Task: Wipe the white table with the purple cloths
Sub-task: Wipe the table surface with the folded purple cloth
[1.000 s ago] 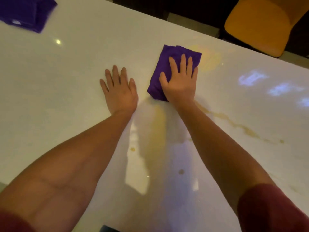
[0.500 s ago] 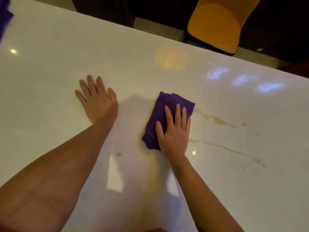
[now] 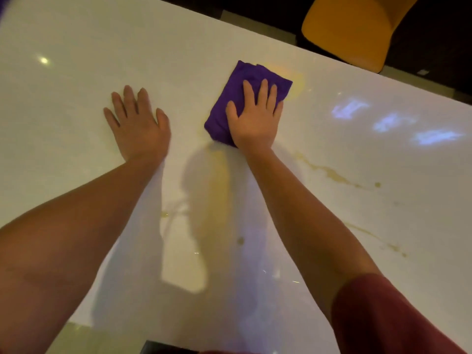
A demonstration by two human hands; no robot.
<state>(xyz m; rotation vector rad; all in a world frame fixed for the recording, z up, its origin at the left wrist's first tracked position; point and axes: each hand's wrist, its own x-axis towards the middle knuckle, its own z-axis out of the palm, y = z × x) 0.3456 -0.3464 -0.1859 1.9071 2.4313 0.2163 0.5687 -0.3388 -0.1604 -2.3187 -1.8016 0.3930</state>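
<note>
Pushing away again, the right hand (image 3: 252,121) is pressing flat, fingers spread, on the purple cloth (image 3: 240,98) toward the white table's (image 3: 76,47) far edge; the left hand (image 3: 139,126) is resting open and empty beside it.

No writing, label, brand mark or number can be read anywhere. The bluish patches (image 3: 393,121) near the right edge of the white table (image 3: 76,103) are blurred reflections in which no letters can be made out, and the purple cloth (image 3: 237,98) carries no visible tag or print.
</note>
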